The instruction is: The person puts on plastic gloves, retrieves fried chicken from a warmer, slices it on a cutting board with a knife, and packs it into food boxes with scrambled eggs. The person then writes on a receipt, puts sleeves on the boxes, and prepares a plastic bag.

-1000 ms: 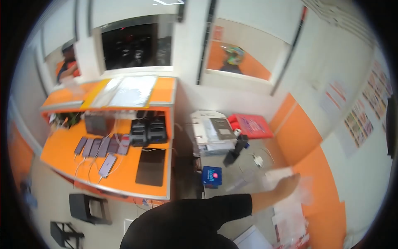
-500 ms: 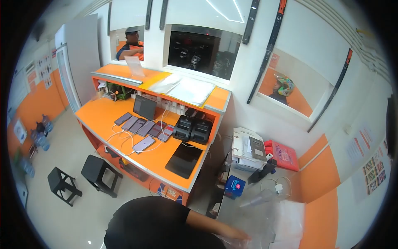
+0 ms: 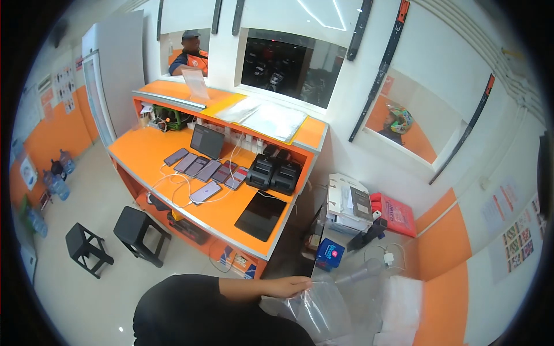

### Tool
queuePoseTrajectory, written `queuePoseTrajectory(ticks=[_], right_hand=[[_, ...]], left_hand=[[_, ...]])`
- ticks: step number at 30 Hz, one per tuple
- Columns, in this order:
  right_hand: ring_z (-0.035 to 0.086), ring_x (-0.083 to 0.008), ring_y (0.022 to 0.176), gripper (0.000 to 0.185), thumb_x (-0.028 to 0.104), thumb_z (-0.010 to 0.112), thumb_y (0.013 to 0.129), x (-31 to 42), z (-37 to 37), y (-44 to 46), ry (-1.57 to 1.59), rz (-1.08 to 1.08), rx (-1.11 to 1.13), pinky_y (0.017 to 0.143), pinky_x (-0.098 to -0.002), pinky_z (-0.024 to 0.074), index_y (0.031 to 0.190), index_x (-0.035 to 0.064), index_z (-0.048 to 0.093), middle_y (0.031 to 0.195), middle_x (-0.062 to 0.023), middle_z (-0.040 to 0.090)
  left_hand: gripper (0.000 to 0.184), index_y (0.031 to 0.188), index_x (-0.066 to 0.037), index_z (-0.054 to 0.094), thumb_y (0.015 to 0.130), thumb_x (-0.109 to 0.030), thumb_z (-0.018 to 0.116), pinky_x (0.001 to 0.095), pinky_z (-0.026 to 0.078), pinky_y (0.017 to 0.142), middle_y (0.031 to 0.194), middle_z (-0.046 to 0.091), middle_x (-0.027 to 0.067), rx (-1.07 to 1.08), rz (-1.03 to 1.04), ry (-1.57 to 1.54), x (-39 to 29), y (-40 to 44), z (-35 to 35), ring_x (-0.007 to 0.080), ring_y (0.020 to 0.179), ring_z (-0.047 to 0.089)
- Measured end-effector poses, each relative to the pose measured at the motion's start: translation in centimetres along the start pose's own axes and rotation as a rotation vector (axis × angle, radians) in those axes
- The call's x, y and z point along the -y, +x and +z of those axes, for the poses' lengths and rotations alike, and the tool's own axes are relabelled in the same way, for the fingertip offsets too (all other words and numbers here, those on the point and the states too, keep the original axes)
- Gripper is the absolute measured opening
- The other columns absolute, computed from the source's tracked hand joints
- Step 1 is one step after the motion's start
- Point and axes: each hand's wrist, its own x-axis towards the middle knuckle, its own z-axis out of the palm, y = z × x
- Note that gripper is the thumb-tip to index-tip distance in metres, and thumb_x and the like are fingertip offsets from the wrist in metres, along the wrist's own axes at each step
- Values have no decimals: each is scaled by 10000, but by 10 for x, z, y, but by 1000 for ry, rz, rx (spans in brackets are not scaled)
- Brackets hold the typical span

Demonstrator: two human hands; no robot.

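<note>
One bare hand point(image 3: 293, 286) reaches out from a black sleeve at the bottom centre, its fingers closed on the upper edge of a clear plastic bag point(image 3: 323, 308). From its place at the end of the one arm in view, whether it is my left or right hand is hard to tell; it looks like my left hand. The bag hangs over the grey side table point(image 3: 363, 288). A blue box point(image 3: 330, 254) stands just beyond the bag, near the table's left edge. White papers point(image 3: 402, 308) lie to the right. My other hand is out of view.
An orange counter point(image 3: 138, 149) holds several phones, a black tablet point(image 3: 261, 215) and two black printers point(image 3: 276, 173). Two black stools point(image 3: 138, 228) stand on the floor at left. A red bag point(image 3: 395, 214) lies beside stacked papers point(image 3: 349, 202). People are visible through the wall openings.
The hand has moved left and up, bringing the clear plastic bag with it into fuller view. The camera view has turned slightly since half a second ago.
</note>
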Motion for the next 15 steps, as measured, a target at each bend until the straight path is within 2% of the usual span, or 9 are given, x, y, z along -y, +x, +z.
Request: queuePoseTrajectory(ticks=[4,6,7,8,10,11,12,14,15], right_hand=[[368,-349,1342,596,289,462,992,5,0,1,26,12,20,1045,-537,358,1517,113,241,1528,-175,293],[384,-346,1331,601,299,468,987,8,0,1,41,21,28,1039,-524,367,1514,109,251,1521,-178,305],[391,-344,1326,604,303,472,985,10,0,3,49,27,30,1036,-517,372,1513,108,255,1518,-180,311],[399,-342,1320,607,308,475,982,12,0,3,56,31,34,1033,-510,376,1512,106,260,1515,-181,316],[414,-339,1310,612,318,482,978,16,0,3,68,43,37,1027,-497,385,1510,103,269,1509,-185,328],[422,-337,1305,615,323,486,975,18,0,5,75,47,43,1024,-490,390,1508,101,274,1505,-187,334],[429,-335,1299,618,328,489,973,19,2,3,82,48,49,1020,-483,395,1507,99,278,1502,-188,340],[444,-332,1289,624,338,496,968,19,4,3,88,53,59,1014,-470,404,1505,96,288,1496,-192,351],[452,-330,1283,627,343,499,966,19,4,3,102,52,62,1011,-463,409,1504,94,292,1492,-194,357]], left_hand=[[334,968,-74,565,1056,-337,379,253,394,602,721,470,-2,50,-34,205,4,-8,-32,86,619,443],[396,992,-84,620,1068,-361,347,271,427,695,812,511,14,-7,143,520,-8,-7,-43,102,706,495],[397,988,-75,629,1061,-367,370,294,462,768,839,522,27,-15,70,536,-25,-8,-44,124,779,553],[397,988,-75,629,1061,-367,370,294,462,768,839,522,27,-5,66,547,-51,-13,-40,124,779,553],[414,974,-54,632,1045,-393,405,339,482,847,906,551,55,-53,-216,606,-93,-23,-30,153,884,600],[382,1019,-57,624,1018,-404,464,410,457,968,1050,590,103,-31,-50,720,-73,-17,-44,216,1055,604],[382,1019,-57,624,1018,-404,464,410,457,968,1050,590,103,-25,-60,726,-64,-13,-52,216,1055,604],[360,1047,-62,639,970,-403,553,471,407,1033,1185,588,149,-123,221,989,-53,-12,-61,310,1205,529],[360,1047,-62,639,970,-403,553,471,407,1033,1185,588,149,-118,219,997,-50,-11,-58,310,1205,529]])
